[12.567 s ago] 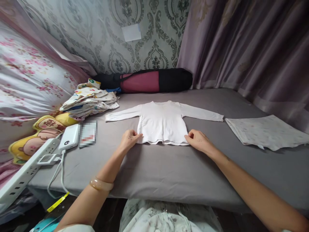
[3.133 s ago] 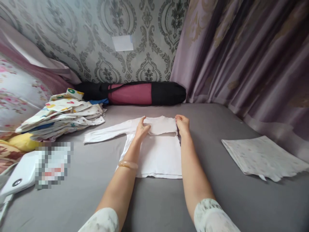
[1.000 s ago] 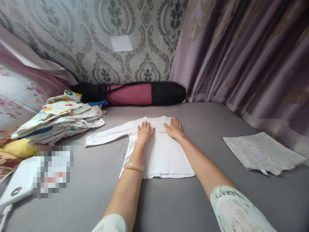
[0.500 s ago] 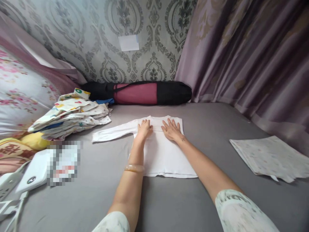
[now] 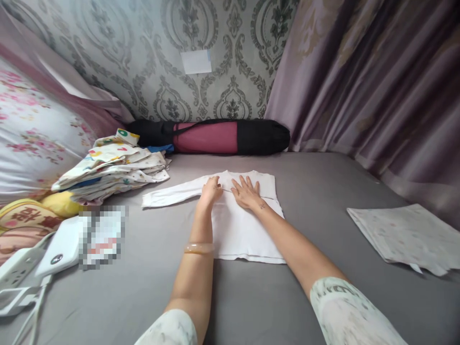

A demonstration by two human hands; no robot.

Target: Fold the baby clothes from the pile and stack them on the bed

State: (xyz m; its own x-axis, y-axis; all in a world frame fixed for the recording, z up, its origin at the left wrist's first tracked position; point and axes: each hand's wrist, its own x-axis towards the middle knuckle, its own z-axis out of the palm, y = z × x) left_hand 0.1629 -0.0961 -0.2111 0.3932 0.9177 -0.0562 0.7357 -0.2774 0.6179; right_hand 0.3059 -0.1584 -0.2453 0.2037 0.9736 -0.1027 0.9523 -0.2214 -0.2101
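Note:
A white long-sleeved shirt (image 5: 247, 235) lies spread on the grey bed sheet, its collar pointing away from me. One sleeve (image 5: 172, 195) stretches out to the left; on the right side no sleeve sticks out, and a fold line crosses the upper chest. My right hand (image 5: 247, 192) rests flat on the chest with fingers spread. Near the left shoulder, at the base of the outstretched sleeve, is my left hand (image 5: 212, 190), open with its fingers slightly bent and closer together. No cloth shows gripped in it.
Left stands a pile of folded patterned clothes (image 5: 115, 165), with a white power bank (image 5: 63, 247), power strip (image 5: 21, 266) and cables nearer me. A folded pale cloth (image 5: 406, 235) lies right. Against the wall rests a long black and maroon bag (image 5: 204, 137).
My left hand has lifted slightly and shifted toward the left shoulder, its fingers more bent. My right hand has slid left across the chest. The view has shifted a little.

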